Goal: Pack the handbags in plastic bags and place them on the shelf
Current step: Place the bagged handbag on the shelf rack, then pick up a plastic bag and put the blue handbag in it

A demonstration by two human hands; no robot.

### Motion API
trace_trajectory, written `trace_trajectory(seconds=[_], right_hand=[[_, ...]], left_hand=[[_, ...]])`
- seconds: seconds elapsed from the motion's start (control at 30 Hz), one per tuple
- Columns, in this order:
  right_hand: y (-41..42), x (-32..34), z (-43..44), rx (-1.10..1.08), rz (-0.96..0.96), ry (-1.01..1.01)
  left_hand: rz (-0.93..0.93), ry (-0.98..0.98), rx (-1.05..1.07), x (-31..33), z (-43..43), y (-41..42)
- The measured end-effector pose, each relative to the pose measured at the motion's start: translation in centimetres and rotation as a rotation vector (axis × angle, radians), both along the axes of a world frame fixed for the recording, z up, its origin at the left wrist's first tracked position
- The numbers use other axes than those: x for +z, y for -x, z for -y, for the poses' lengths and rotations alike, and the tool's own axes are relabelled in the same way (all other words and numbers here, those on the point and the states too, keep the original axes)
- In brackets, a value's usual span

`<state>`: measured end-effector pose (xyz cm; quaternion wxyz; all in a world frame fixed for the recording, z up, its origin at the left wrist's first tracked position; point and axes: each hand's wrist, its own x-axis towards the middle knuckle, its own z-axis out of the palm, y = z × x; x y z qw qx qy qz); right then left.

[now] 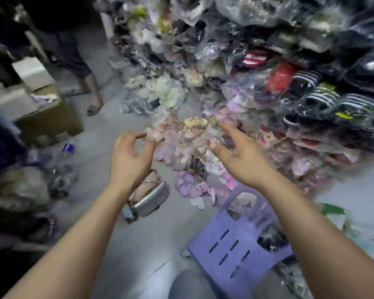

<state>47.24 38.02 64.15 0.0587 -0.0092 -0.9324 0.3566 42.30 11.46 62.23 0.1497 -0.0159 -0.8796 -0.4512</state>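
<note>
Both my hands reach out toward a tall stack of plastic-wrapped bags (235, 87) that fills the right and top of the view. My left hand (131, 156) hovers with loosely curled fingers and holds nothing. My right hand (238, 154) is spread, its fingertips at or just touching the pink and cream wrapped items (194, 130) at the stack's lower front. A silver handbag (148, 200) with a chain strap lies unwrapped on the grey floor below my left wrist. The frame is blurred by motion.
A purple plastic stool (235, 244) stands at the lower right. An open cardboard box (45, 113) sits at the left, with another person's legs (89, 83) beyond it. Plastic bottles (63, 156) and dark bags litter the floor at the left. Small purple wrapped items (194, 186) lie by the stool.
</note>
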Motion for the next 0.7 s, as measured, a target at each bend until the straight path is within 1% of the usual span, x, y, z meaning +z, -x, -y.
trace_trajectory(seconds=[0.1, 0.2, 0.4, 0.57, 0.7], right_hand=[[5.0, -1.6, 4.3, 0.064, 0.043, 0.019], [10.0, -3.7, 7.9, 0.146, 0.091, 0.042], [20.4, -9.4, 11.8, 0.238, 0.227, 0.024], [26.4, -17.3, 16.8, 0.373, 0.397, -0.029], [29.1, -27.7, 22.3, 0.484, 0.518, -0.069]], left_hand=[[0.083, 0.017, 0.106, -2.4, 4.2, 1.6], [0.143, 0.029, 0.167, -4.8, 7.5, 4.7], [0.256, 0.070, 0.240, -10.1, 10.3, 12.9], [0.430, 0.049, 0.342, -17.9, 13.0, 18.3], [0.559, -0.022, 0.435, -28.2, 16.0, 19.9]])
